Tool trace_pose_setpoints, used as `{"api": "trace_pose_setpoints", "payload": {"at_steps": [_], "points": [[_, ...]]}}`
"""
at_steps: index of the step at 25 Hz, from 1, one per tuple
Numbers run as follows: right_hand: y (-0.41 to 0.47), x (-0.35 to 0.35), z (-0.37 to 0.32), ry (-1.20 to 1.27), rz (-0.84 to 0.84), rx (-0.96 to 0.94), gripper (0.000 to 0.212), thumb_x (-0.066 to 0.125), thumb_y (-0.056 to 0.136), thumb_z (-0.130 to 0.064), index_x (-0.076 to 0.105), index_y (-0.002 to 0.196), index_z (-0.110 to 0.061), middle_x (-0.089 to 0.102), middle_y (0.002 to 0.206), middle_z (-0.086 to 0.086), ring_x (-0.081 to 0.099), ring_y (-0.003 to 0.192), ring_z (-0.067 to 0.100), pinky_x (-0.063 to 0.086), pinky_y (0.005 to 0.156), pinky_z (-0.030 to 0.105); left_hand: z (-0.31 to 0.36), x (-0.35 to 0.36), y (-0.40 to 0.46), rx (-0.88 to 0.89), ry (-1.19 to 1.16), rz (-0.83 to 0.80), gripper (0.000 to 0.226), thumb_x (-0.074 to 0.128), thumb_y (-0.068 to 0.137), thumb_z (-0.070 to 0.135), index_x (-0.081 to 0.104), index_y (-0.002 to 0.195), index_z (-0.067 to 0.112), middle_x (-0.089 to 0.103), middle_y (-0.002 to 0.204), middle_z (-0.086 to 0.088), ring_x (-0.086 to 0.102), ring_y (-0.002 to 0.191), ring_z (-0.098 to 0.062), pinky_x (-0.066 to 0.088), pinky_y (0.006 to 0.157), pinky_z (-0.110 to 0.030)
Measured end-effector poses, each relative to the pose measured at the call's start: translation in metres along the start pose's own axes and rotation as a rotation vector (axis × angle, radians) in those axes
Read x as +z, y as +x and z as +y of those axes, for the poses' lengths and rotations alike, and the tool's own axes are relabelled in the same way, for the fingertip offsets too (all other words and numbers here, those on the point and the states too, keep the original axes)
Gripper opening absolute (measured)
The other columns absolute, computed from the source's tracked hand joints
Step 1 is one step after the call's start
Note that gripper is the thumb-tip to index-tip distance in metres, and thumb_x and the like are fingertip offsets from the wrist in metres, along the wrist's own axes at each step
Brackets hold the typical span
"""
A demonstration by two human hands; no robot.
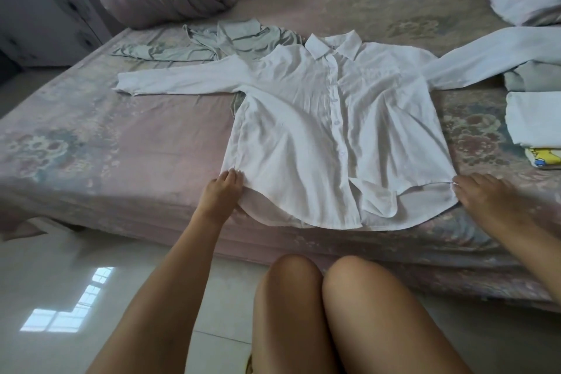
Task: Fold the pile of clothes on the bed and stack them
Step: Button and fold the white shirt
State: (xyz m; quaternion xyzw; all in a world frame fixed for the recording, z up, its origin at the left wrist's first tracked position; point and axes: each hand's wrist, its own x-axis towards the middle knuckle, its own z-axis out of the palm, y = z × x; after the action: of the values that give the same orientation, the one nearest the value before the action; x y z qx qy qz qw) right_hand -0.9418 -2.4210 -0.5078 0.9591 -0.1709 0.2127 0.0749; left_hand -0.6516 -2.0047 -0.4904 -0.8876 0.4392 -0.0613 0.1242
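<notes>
White shirt (328,130) flat on bed (121,143); left fingers (230,176) and right fingers (467,182) pinch hem corners.

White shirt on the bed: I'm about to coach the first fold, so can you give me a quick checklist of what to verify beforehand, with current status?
1. White shirt lies front up, buttoned: ok.
2. Both sleeves spread outward: ok.
3. Hem flat: not ok, one front corner is flipped up near the placket.
4. Left hand holds the hem's left corner: ok.
5. Right hand at the hem's right corner: ok; actual grip cannot tell.
6. Shirt lies on bare bed: not ok, it overlaps the grey garment.
</notes>
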Motion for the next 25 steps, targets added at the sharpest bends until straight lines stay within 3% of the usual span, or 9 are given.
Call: {"api": "trace_pose_setpoints", "payload": {"at_steps": [6,8,12,14,16,18,20,23,25], "points": [[0.011,0.004,-0.012,0.025,-0.015,-0.008,0.024,0.068,0.068,0.016,0.064,0.09,0.009,0.06,0.073,0.028,0.059,0.064,0.046,0.049,0.052,0.049,-0.005,-0.006,-0.01,-0.073,0.093,0.149,0.045,0.082,0.022,-0.006,0.059,0.06,0.003,0.053,0.052,-0.009,0.054,0.041,-0.025,0.038,0.033,-0.022],[0.01,0.0,-0.013,0.017,-0.001,-0.007,0.008,0.052,0.075,0.006,0.059,0.078,0.006,0.055,0.066,0.026,0.056,0.058,0.043,0.048,0.048,0.046,-0.006,-0.008,-0.014,-0.089,0.158,0.158,0.041,0.079,0.026,-0.006,0.054,0.056,0.007,0.049,0.05,-0.006,0.051,0.04,-0.023,0.037,0.035,-0.021],[-0.013,0.002,0.012,-0.004,-0.034,0.011,0.032,0.034,0.077,-0.015,0.059,0.078,0.004,0.057,0.069,0.026,0.057,0.063,0.043,0.049,0.054,0.048,-0.02,0.001,-0.037,-0.124,0.245,0.172,0.038,0.08,0.036,-0.004,0.055,0.06,0.01,0.048,0.051,-0.004,0.049,0.04,-0.021,0.038,0.04,-0.022],[-0.016,0.0,0.009,-0.077,-0.012,0.077,0.032,0.036,0.077,-0.014,0.06,0.085,0.004,0.056,0.08,0.027,0.056,0.073,0.043,0.045,0.061,0.049,-0.02,0.003,-0.039,-0.15,0.209,0.181,0.038,0.082,0.039,-0.004,0.06,0.069,0.007,0.055,0.061,-0.009,0.055,0.048,-0.025,0.045,0.044,-0.027],[-0.011,0.0,-0.007,-0.087,0.068,0.069,0.036,0.039,0.076,-0.01,0.057,0.104,0.003,0.055,0.104,0.029,0.052,0.093,0.043,0.037,0.075,0.051,-0.011,0.001,-0.032,-0.16,0.124,0.23,0.05,0.076,0.05,0.002,0.065,0.099,0.002,0.065,0.095,-0.022,0.066,0.078,-0.035,0.054,0.063,-0.045],[-0.001,0.005,-0.02,-0.059,0.101,-0.1,0.045,0.038,0.081,-0.008,0.055,0.122,0.0,0.054,0.126,0.025,0.051,0.112,0.039,0.034,0.086,0.05,0.0,0.002,-0.023,0.017,0.058,0.292,0.072,0.068,0.059,0.006,0.05,0.128,0.003,0.057,0.128,-0.024,0.061,0.11,-0.038,0.049,0.086,-0.054],[0.004,0.009,-0.029,-0.01,0.057,-0.305,0.046,0.037,0.084,-0.005,0.058,0.124,0.0,0.058,0.127,0.023,0.059,0.111,0.039,0.041,0.09,0.049,0.009,0.004,-0.019,0.257,-0.01,0.29,0.075,0.059,0.064,-0.003,0.038,0.135,0.005,0.054,0.134,-0.02,0.058,0.117,-0.034,0.05,0.091,-0.05],[0.001,0.005,-0.022,0.077,-0.027,-0.369,0.062,0.059,0.059,0.028,0.061,0.117,0.006,0.064,0.116,0.025,0.066,0.098,0.041,0.053,0.083,0.045,0.012,0.007,-0.021,0.321,-0.091,0.26,0.059,0.034,0.075,-0.005,0.037,0.134,0.002,0.058,0.129,-0.02,0.061,0.113,-0.032,0.056,0.082,-0.045],[-0.008,0.0,-0.01,0.061,-0.061,-0.387,0.079,0.061,0.05,0.034,0.056,0.123,0.004,0.063,0.118,0.025,0.064,0.104,0.038,0.041,0.099,0.036,0.008,0.01,-0.028,0.328,-0.088,0.251,0.057,0.028,0.077,-0.005,0.038,0.133,0.001,0.058,0.129,-0.019,0.06,0.114,-0.032,0.056,0.083,-0.044]]}}
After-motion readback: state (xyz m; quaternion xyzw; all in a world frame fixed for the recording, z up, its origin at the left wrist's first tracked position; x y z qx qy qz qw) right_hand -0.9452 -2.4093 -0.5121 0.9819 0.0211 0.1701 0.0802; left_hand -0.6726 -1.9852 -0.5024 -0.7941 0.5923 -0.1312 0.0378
